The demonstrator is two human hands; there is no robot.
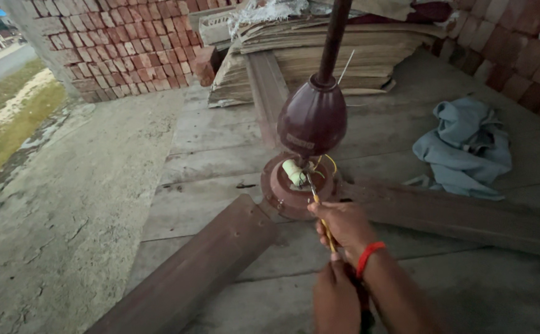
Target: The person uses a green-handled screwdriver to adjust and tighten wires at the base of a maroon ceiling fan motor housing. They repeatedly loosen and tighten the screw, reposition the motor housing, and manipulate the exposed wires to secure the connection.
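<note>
A dark brown ceiling fan lies on the concrete floor, its motor hub (285, 193) facing up. The bell-shaped cover (312, 117) is slid up the downrod (333, 37), baring a white capacitor (294, 172) and yellow wires (330, 162). A thin yellow-handled screwdriver (323, 224) has its tip at the wiring beside the capacitor. My right hand (344, 227), with a red band on the wrist, is wrapped around the tool's middle. My left hand (336, 298) is closed just below it, at the tool's lower end. One fan blade (195, 269) points toward the lower left, another (462, 216) to the right.
A crumpled grey-blue cloth (465, 145) lies on the floor at the right. Stacked flattened sacks and boards (338, 55) sit behind the fan. Red brick walls (118, 46) stand at the back and right. The slab's left edge drops to grass and a road.
</note>
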